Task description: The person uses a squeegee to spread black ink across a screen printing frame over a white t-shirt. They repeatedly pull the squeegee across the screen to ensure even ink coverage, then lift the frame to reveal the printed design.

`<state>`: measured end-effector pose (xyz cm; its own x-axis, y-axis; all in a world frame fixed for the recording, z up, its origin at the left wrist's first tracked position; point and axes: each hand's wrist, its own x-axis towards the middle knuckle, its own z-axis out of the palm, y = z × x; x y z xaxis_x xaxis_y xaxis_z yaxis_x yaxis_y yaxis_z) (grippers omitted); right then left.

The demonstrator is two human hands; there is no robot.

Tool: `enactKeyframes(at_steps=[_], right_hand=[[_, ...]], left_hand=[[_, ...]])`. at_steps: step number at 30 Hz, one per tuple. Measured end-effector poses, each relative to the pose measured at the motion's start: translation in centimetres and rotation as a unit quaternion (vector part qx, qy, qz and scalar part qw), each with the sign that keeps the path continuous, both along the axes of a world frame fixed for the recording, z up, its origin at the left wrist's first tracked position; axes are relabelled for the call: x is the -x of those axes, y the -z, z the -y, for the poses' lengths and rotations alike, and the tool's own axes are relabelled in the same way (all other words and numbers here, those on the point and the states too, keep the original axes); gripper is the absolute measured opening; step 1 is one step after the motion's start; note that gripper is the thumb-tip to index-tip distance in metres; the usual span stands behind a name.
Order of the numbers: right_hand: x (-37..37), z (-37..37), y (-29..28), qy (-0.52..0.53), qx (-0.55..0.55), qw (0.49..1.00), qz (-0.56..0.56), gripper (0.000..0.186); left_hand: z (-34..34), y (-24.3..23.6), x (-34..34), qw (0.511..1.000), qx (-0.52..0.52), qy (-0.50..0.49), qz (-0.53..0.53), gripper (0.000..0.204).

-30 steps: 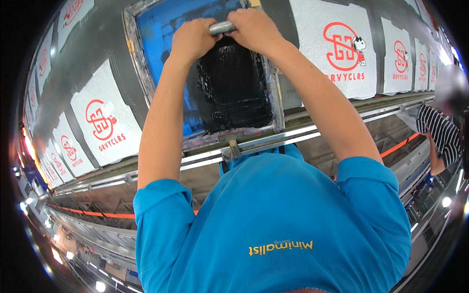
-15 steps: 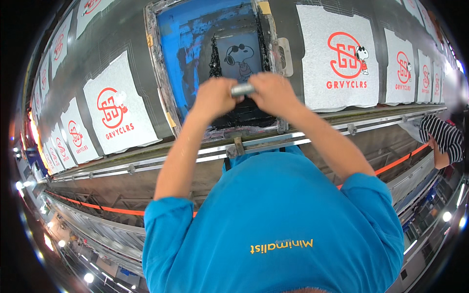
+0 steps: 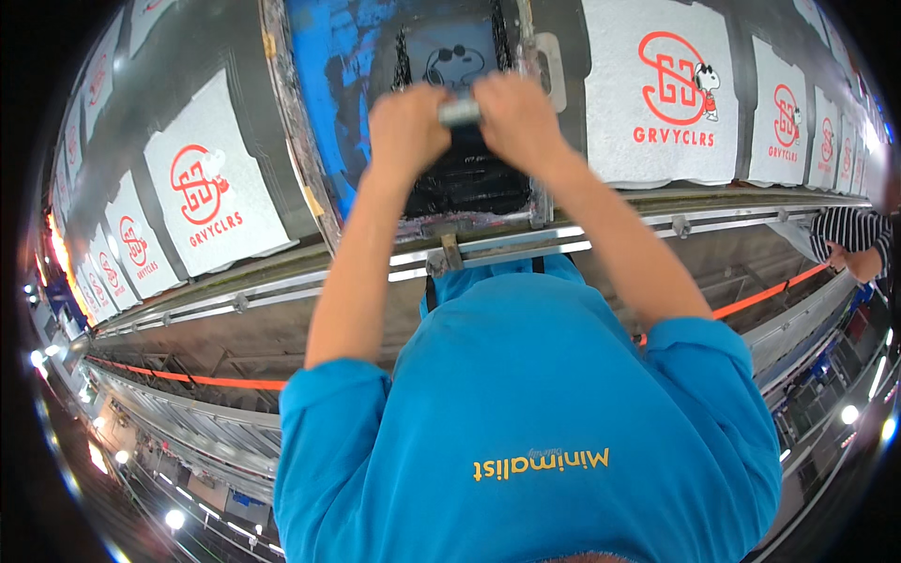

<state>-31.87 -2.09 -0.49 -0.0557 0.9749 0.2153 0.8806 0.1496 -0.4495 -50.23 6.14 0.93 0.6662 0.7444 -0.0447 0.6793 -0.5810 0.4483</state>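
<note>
Both my hands are closed on a squeegee (image 3: 460,114) with a pale grey handle, held crosswise over a screen-printing frame (image 3: 291,131). My left hand (image 3: 409,134) has its left end and my right hand (image 3: 518,124) its right end. The blade's contact with the mesh is hidden by my hands. The frame has a worn, taped rim, blue mesh (image 3: 321,56) and smeared black ink (image 3: 469,188) nearer me. Just beyond the squeegee, part of a cartoon dog outline (image 3: 455,64) shows in the mesh.
White fabric pieces with red prints lie left (image 3: 211,169) and right (image 3: 662,89) of the frame on a long dark table. A metal rail (image 3: 601,239) runs along its near edge. An orange strip (image 3: 770,293) crosses below. At far right stands another person in a striped sleeve (image 3: 849,228).
My hands and the squeegee have moved a little farther from me over the mesh, now covering the dog outline's lower part. The whole view has shifted slightly. The other person's hands have moved.
</note>
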Motion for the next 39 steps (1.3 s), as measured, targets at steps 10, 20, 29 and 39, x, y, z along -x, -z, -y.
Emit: enactKeyframes(at_steps=[10,20,29,39], right_hand=[[-3.0,2.2,-3.8,0.172,-0.037,0.959,-0.224,0.034],[-4.8,-4.3,2.2,0.391,0.086,0.814,-0.421,0.030],[-5.2,-3.7,0.6,0.392,0.059,0.823,-0.408,0.032],[-1.2,-5.8,-4.8,0.357,-0.031,0.855,-0.375,0.035]], left_hand=[[2.8,-5.1,2.5,0.985,0.160,0.050,-0.049,0.020],[-10.3,-4.4,-2.2,0.992,0.116,0.016,-0.043,0.030],[4.4,-1.7,2.6,0.997,-0.026,0.064,0.024,0.057],[11.1,-5.7,11.3,0.990,0.002,0.076,0.123,0.070]])
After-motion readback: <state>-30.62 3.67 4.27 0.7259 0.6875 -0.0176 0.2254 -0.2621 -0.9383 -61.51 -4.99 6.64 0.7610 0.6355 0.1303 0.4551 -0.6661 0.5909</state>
